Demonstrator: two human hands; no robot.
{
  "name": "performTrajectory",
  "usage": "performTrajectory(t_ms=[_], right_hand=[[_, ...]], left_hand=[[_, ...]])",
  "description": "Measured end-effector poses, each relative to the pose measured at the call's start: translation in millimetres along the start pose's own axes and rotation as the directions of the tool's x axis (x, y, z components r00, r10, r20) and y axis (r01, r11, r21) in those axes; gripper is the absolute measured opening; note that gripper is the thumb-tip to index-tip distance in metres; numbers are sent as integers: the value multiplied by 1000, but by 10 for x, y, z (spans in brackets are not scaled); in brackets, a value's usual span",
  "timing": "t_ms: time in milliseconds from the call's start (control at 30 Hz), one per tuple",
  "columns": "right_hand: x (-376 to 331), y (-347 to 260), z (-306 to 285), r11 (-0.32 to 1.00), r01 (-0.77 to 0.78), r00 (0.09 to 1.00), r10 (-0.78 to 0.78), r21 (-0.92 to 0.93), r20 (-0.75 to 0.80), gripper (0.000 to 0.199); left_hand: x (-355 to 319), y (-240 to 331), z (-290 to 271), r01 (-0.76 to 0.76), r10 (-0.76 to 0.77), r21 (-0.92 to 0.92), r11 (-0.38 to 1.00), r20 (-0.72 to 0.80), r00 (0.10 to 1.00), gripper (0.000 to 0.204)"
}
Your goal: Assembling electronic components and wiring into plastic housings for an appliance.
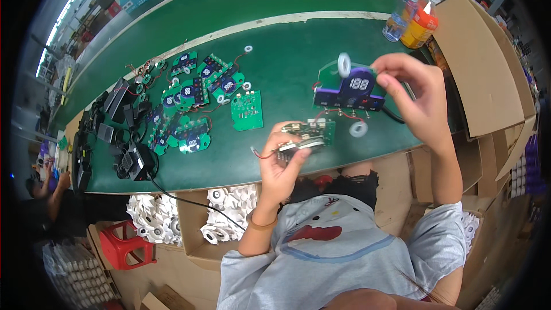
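My right hand [416,95] holds up a green circuit board with a purple display panel [350,89] and a white ring on top, above the green table [275,74]. My left hand [284,158] grips a smaller green circuit board [313,132] with red wires running up to the purple panel. A white ring [359,129] dangles between the two boards. Both hands are raised over the table's near edge.
Several green boards with purple panels [195,100] lie heaped at the left of the table, beside black adapters and cables [123,138]. Bottles [410,17] stand at the far right near an open cardboard box [488,69]. Boxes of white round parts [224,212] sit below.
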State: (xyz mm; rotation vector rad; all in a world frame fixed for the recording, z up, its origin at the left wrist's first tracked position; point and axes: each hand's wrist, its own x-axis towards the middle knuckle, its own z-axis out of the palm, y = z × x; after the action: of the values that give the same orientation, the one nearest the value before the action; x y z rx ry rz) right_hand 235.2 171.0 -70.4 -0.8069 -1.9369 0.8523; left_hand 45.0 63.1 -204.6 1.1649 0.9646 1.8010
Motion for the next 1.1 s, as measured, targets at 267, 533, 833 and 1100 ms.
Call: performTrajectory(t_ms=[267,533,833,1100], right_hand=[[-262,-25,-151,795,381,923,-358,-472,140,13],[-413,212,-84,824,339,930,-366,-454,31,16],[-465,317,-209,877,318,931,-361,-359,-56,13],[-539,271,-268,943,199,960,-242,-265,-139,11]], left_hand=[[25,55,116,-115,109,96,989,67,992,19],[27,177,295,-171,74,294,941,314,947,16],[-18,143,192,-36,25,167,985,64,998,26],[-60,234,206,0,-6,155,988,36,999,26]])
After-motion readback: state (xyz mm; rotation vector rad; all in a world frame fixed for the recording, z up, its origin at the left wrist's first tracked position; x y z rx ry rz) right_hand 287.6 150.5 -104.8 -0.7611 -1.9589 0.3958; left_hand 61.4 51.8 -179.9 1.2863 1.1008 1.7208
